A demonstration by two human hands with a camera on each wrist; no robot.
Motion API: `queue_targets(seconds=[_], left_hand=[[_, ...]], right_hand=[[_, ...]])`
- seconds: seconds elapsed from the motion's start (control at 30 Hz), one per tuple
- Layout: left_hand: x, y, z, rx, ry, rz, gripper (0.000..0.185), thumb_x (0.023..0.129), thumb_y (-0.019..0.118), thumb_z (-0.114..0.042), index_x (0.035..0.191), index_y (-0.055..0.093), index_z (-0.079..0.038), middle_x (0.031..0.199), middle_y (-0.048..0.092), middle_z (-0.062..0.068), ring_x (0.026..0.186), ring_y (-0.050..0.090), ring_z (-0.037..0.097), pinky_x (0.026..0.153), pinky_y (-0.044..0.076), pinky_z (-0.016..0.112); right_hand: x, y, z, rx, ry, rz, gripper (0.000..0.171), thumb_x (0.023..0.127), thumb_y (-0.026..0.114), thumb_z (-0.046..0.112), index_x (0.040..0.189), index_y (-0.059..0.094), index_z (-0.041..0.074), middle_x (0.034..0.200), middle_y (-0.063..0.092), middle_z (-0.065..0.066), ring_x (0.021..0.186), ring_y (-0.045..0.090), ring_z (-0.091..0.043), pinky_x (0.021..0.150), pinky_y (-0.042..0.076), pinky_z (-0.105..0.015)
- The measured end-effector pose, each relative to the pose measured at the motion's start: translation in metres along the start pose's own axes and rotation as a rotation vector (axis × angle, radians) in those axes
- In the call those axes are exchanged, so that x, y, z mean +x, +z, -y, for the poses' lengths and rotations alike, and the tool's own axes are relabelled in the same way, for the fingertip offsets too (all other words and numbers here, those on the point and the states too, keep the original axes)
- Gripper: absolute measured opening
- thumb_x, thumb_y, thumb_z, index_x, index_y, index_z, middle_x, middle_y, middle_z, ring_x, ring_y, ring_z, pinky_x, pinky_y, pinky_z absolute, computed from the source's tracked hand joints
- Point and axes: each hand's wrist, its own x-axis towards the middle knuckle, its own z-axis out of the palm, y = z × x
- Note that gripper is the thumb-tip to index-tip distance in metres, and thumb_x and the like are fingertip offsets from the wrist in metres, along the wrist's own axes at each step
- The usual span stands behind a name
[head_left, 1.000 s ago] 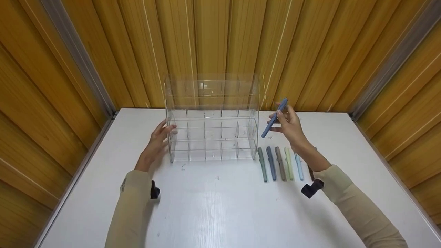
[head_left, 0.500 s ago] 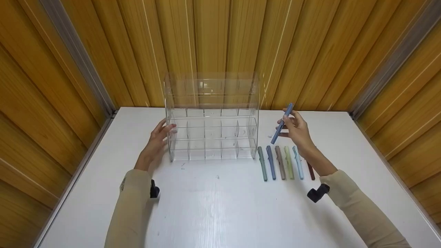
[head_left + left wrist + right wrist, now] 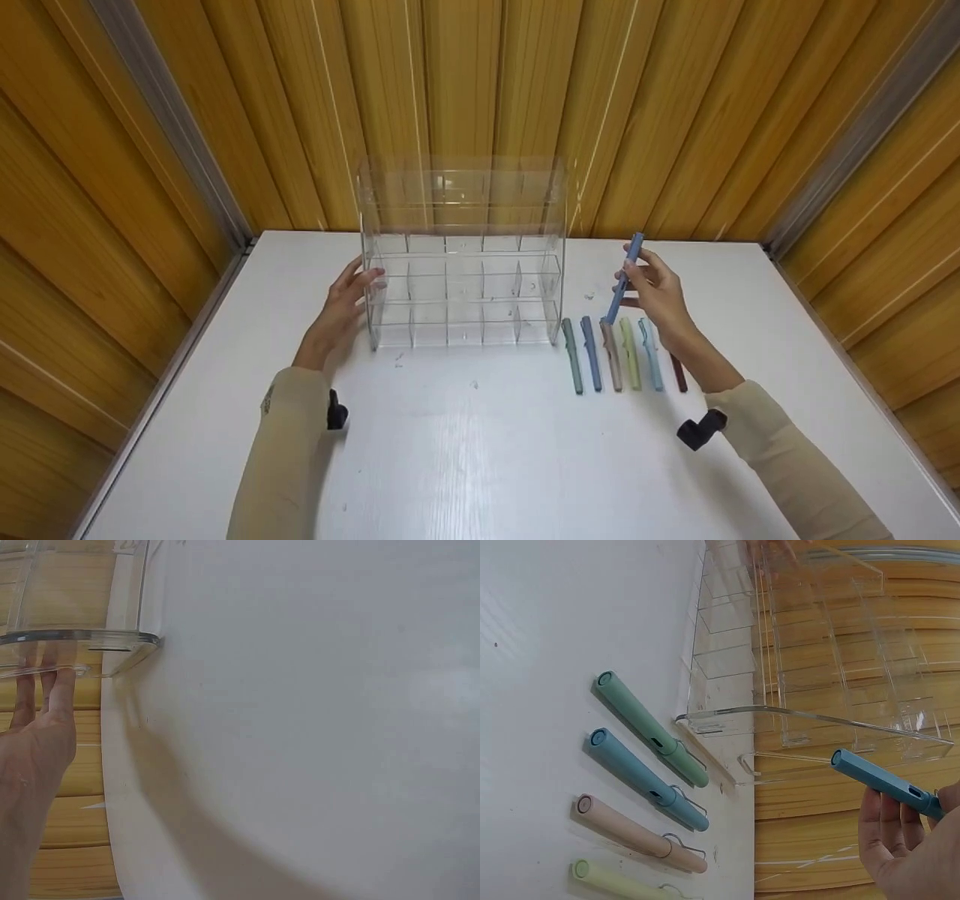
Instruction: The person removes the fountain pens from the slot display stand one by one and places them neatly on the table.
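A clear compartmented display rack [image 3: 465,300] stands on the white table. My left hand [image 3: 341,307] rests against its left side, the fingers fairly straight; in the left wrist view the fingers [image 3: 60,694] show partly through the clear plastic. My right hand [image 3: 660,292] pinches a blue pen [image 3: 625,274] between thumb and fingers, tilted in the air right of the rack. Below it lies a row of capped pens: green [image 3: 572,356], blue [image 3: 591,352], taupe [image 3: 611,356], yellow-green [image 3: 629,352], light blue [image 3: 650,356] and dark red [image 3: 678,371], the last partly hidden by my right forearm.
Wood-look panels [image 3: 457,90] close off the back and both sides of the white table [image 3: 465,450]. The rack stands near the table's back edge. A black wrist camera [image 3: 701,429] sits on my right cuff, with another black wrist camera [image 3: 337,411] on the left one.
My right hand has moved right and toward me with the blue pen, which now stands steeper, its lower end over the taupe pen in the head view. The left hand has stayed at the rack.
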Motion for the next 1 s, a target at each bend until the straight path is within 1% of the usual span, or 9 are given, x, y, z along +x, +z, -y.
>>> queue_targets(seconds=[0.17, 0.27, 0.4, 0.6, 0.73, 0.87, 1.0], left_hand=[[-0.001, 0.002, -0.001, -0.009, -0.011, -0.004, 0.072, 0.104, 0.059, -0.052, 0.166, 0.026, -0.036, 0.163, 0.045, 0.002, 0.155, 0.035, 0.024, 0.132, 0.016, 0.054], [0.0, 0.002, -0.001, 0.007, -0.001, 0.005, 0.071, 0.106, 0.056, -0.051, 0.167, 0.023, -0.033, 0.164, 0.044, 0.004, 0.155, 0.034, 0.026, 0.132, 0.015, 0.056], [0.0, 0.003, -0.001, 0.018, 0.007, 0.018, 0.072, 0.107, 0.055, -0.051, 0.168, 0.021, -0.032, 0.164, 0.042, 0.006, 0.155, 0.035, 0.027, 0.132, 0.015, 0.057], [0.0, 0.003, -0.003, 0.007, 0.006, 0.016, 0.073, 0.106, 0.056, -0.051, 0.167, 0.021, -0.033, 0.165, 0.042, 0.007, 0.157, 0.032, 0.027, 0.132, 0.017, 0.054], [0.001, 0.002, -0.003, 0.008, 0.021, 0.02, 0.071, 0.106, 0.055, -0.05, 0.167, 0.023, -0.032, 0.164, 0.043, 0.008, 0.157, 0.032, 0.028, 0.132, 0.017, 0.054], [0.003, 0.002, -0.002, 0.02, 0.03, 0.022, 0.071, 0.107, 0.054, -0.05, 0.167, 0.023, -0.03, 0.164, 0.044, 0.009, 0.156, 0.034, 0.028, 0.132, 0.016, 0.056], [0.004, 0.001, -0.001, 0.036, 0.025, 0.018, 0.072, 0.106, 0.054, -0.052, 0.168, 0.022, -0.031, 0.164, 0.044, 0.008, 0.155, 0.035, 0.027, 0.132, 0.016, 0.057]], right_hand=[[-0.003, -0.005, -0.008, 0.003, -0.001, -0.005, 0.057, 0.108, 0.057, 0.036, 0.156, 0.045, 0.006, 0.101, 0.068, 0.012, 0.094, 0.07, -0.006, 0.083, 0.062, -0.022], [-0.005, -0.01, -0.013, -0.006, 0.024, -0.005, 0.058, 0.108, 0.058, 0.036, 0.154, 0.046, 0.003, 0.099, 0.069, 0.014, 0.092, 0.07, -0.003, 0.082, 0.062, -0.021], [-0.005, -0.018, -0.022, -0.025, 0.057, -0.01, 0.059, 0.108, 0.059, 0.036, 0.153, 0.046, 0.001, 0.098, 0.069, 0.018, 0.091, 0.07, 0.001, 0.08, 0.061, -0.019], [-0.006, -0.032, -0.031, -0.058, 0.073, -0.028, 0.06, 0.107, 0.06, 0.035, 0.153, 0.046, 0.0, 0.096, 0.067, 0.02, 0.089, 0.069, 0.002, 0.078, 0.062, -0.019], [-0.006, -0.042, -0.036, -0.066, 0.095, -0.033, 0.06, 0.107, 0.06, 0.033, 0.155, 0.044, -0.001, 0.095, 0.066, 0.02, 0.089, 0.068, 0.004, 0.078, 0.062, -0.018], [-0.007, -0.05, -0.041, -0.074, 0.108, -0.031, 0.061, 0.108, 0.06, 0.03, 0.157, 0.041, 0.0, 0.097, 0.065, 0.019, 0.09, 0.067, 0.003, 0.08, 0.061, -0.018], [-0.009, -0.057, -0.043, -0.122, 0.126, -0.032, 0.064, 0.108, 0.06, 0.03, 0.161, 0.037, 0.003, 0.1, 0.062, 0.018, 0.092, 0.065, 0.006, 0.083, 0.061, -0.018]])
